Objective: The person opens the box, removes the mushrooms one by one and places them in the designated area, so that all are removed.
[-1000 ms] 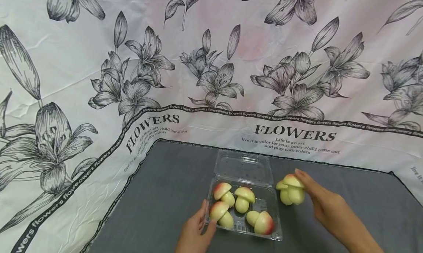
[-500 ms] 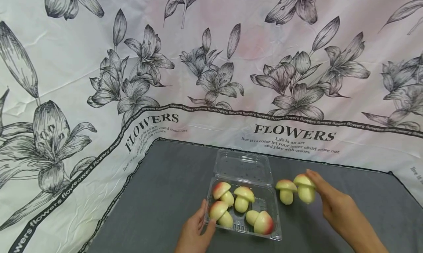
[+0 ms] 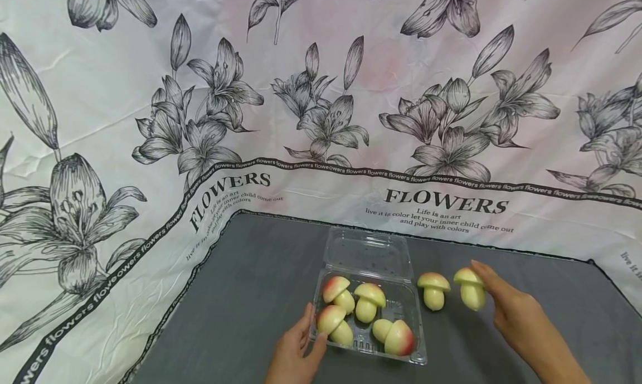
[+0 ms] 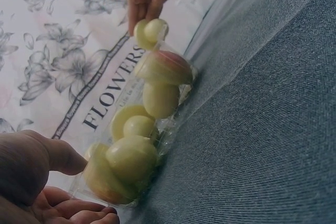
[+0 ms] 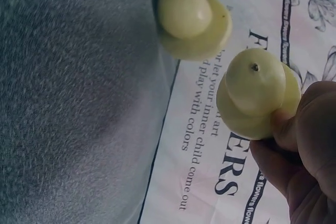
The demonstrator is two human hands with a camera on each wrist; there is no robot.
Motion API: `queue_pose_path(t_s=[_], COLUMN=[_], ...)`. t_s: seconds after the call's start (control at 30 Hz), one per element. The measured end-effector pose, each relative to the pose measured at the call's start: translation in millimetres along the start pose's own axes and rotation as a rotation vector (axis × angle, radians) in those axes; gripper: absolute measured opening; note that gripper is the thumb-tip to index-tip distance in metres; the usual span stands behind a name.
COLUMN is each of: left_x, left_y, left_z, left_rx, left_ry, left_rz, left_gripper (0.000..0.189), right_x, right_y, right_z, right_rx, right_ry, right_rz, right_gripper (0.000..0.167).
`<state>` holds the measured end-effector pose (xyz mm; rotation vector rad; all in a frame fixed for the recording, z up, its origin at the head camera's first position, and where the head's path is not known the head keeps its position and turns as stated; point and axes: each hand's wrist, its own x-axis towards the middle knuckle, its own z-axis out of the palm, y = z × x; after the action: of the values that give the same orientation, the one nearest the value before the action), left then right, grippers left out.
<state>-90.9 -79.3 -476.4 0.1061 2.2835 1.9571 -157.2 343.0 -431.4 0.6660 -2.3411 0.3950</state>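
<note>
My right hand [image 3: 521, 317] pinches a toy mushroom [image 3: 472, 292] by its cap, stem downward, above the grey cloth. The right wrist view shows a small dark spot on this mushroom's stem end. Just left of it, a second mushroom [image 3: 434, 288] stands on its stem, a gap between the two. My left hand [image 3: 296, 353] holds the left side of a clear plastic clamshell box [image 3: 423, 331], thumb at the rim. Several pale green mushrooms with reddish caps lie in the box, one of them [image 3: 396, 338] on its side at the front right.
The box's hinged lid [image 3: 368, 256] lies folded back, close to the wall. Behind the table's grey cloth [image 3: 241, 295] hangs a white sheet [image 3: 321, 194] printed with lilies and the word FLOWERS, which also runs along the left side.
My right hand has moved right with its mushroom, away from the standing one, which it overlapped before. My left hand and the box have stayed in place.
</note>
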Motion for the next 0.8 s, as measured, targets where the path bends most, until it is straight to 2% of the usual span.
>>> queue_pose_path(t_s=[0.13, 0.43, 0.8], left_x=[0.4, -0.1, 1.7], left_y=[1.0, -0.1, 0.5], left_z=[0.0, 0.7, 1.2], left_rx=[0.004, -0.003, -0.008], left_ry=[-0.001, -0.006, -0.008], left_rz=[0.002, 0.012, -0.011], left_gripper=[0.079, 0.080, 0.081], right_x=[-2.4, -6.0, -0.3], right_y=[5.5, 11.1, 14.5], right_z=[3.5, 8.8, 8.8], right_rx=[-0.020, -0.015, -0.004], right_ry=[-0.052, -0.238, -0.438], right_rz=[0.025, 0.178, 0.270], right_gripper=[0.097, 0.072, 0.068])
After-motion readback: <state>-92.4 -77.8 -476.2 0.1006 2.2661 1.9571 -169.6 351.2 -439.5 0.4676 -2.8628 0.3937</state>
